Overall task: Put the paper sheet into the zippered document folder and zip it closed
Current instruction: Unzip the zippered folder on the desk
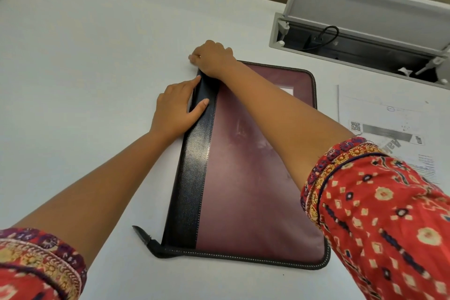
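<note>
A maroon zippered document folder (255,178) with a black spine strip lies flat on the white table. My left hand (176,109) presses flat against the spine's far part, thumb resting on the black strip. My right hand (211,58) is at the folder's far left corner with its fingers curled shut there, apparently pinching the zipper pull, which the fingers hide. A black zipper tail (143,234) sticks out at the near left corner. The printed paper sheet (389,129) lies on the table to the right of the folder, partly under my right sleeve.
An open cable box (365,31) with a raised grey lid and a black cable inside is set into the white table (85,56) at the far right. The table's far edge curves along the top of the view.
</note>
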Demonstrator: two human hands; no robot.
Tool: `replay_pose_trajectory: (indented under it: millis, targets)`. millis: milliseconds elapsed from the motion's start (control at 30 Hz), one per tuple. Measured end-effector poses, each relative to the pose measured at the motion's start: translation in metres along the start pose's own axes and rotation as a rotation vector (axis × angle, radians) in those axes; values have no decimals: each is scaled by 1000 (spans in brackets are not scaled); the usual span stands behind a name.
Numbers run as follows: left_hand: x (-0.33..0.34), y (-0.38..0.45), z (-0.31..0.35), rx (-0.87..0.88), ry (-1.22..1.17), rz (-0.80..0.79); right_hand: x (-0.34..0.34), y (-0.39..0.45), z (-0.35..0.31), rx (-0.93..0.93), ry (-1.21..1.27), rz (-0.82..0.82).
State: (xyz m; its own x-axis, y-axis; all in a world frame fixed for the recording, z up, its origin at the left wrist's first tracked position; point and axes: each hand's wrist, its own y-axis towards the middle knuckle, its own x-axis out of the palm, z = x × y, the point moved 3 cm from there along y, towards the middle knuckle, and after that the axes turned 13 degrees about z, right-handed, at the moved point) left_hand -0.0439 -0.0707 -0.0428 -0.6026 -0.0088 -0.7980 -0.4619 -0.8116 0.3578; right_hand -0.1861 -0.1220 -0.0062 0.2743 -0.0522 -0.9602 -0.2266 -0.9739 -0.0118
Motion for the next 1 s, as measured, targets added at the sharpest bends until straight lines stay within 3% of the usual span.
replay_pose_trajectory:
  millis: [100, 200, 400, 567, 800, 1000]
  targets:
    - [1, 0, -1, 3, 7, -3, -3, 5, 1, 66, -11, 69]
    - [1, -1, -1, 4, 12, -5, -3, 11, 12, 177, 150, 91]
    - [1, -1, 1, 35, -3, 8, -13, 15, 29, 264, 316, 39]
    - [1, -3, 3, 36, 45, 3, -12, 24, 25, 393, 297, 46]
    - [3, -4, 2, 34, 88, 6, -16, 23, 37, 431, 297, 73]
    - [4, -5, 4, 37, 127, -9, -19, 20, 69, 553, 518, 17]
